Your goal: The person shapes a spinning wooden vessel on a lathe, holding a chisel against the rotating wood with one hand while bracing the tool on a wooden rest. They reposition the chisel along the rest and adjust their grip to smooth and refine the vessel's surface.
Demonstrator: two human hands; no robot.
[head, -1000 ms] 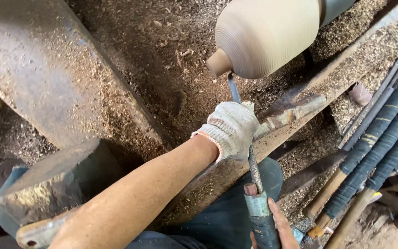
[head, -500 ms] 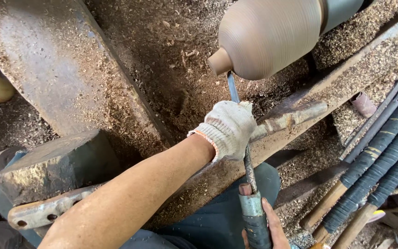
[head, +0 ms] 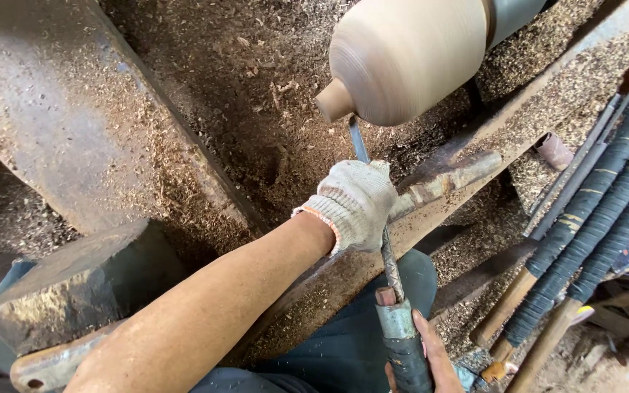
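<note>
Sawdust-strewn lathe bed (head: 74, 131) has slid rightward since earlier; the chisel (head: 373, 211) is kept clamped in the gloved left grip (head: 354, 204), its handle in the right grip (head: 431, 360), tip against the turning wooden piece (head: 409, 58) just beyond.

Bright, even daylight falls from above, sharp on the sawdust-strewn bench (head: 74, 138), while the wooden workpiece (head: 409, 58) shows smooth motion blur, deep shadow pools beneath it, and straight edges bow near the corners.

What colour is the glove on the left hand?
Off-white knit with an orange cuff edge; the glove shows best in the head view.
</note>
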